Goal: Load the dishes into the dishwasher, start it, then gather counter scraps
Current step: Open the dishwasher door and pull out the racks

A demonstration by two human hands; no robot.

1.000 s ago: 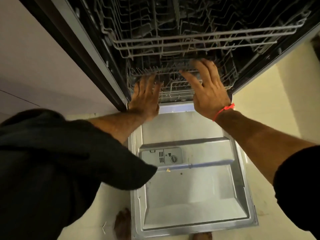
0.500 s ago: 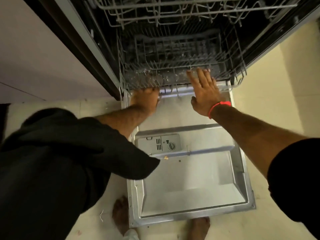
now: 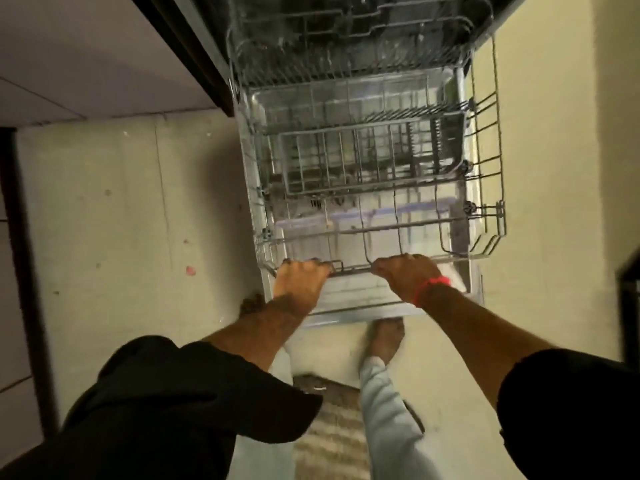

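- My left hand (image 3: 300, 279) and right hand (image 3: 405, 276) curl round the near front rail of the lower rack (image 3: 377, 216).
- That rack sits out over the open dishwasher door (image 3: 360, 308).

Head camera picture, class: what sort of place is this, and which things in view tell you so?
Most likely a home kitchen. A dishwasher's wire lower rack is drawn out over the open door, both hands, left hand and right hand, gripping its front rail, with cabinet fronts alongside and a tiled floor.
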